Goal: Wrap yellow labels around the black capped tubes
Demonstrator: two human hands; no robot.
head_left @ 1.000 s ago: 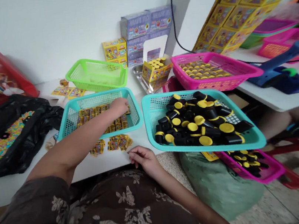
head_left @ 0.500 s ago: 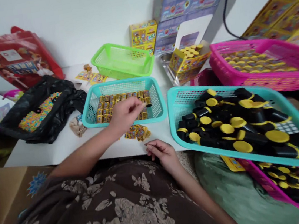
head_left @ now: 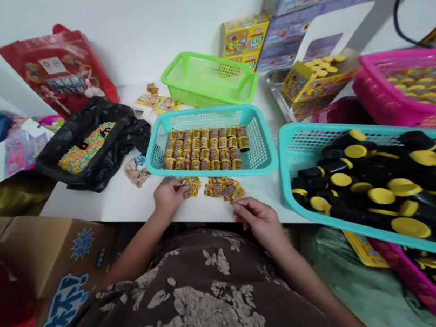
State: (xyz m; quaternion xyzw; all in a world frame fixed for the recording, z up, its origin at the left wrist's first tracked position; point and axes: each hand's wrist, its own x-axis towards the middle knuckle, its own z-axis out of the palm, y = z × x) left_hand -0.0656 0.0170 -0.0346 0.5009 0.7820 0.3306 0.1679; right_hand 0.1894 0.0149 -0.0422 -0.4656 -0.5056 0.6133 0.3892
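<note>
My left hand (head_left: 169,198) is closed in a pinch at the left edge of a few small yellow printed labels (head_left: 192,187), just in front of the teal basket (head_left: 151,165). My right hand (head_left: 260,219) has its thumb and forefinger together at the near edge of a loose pile of similar labels (head_left: 224,187). Whatever sits between those right fingertips is too small to make out. Inside the basket, several rows of small labelled jars (head_left: 203,149) lie side by side, with one darker jar at the right end.
A larger teal basket (head_left: 287,147) of black containers with yellow lids stands at right. Behind are a green basket (head_left: 212,96), a pink basket (head_left: 376,101) and an open yellow box (head_left: 300,83). A black-bagged tray (head_left: 51,161) of coloured beads lies left, near a red bag (head_left: 65,71).
My left hand has moved from over the jars down to the labels on the table, closing on some at the left. My right hand stays by the pile. The view has swung left.
</note>
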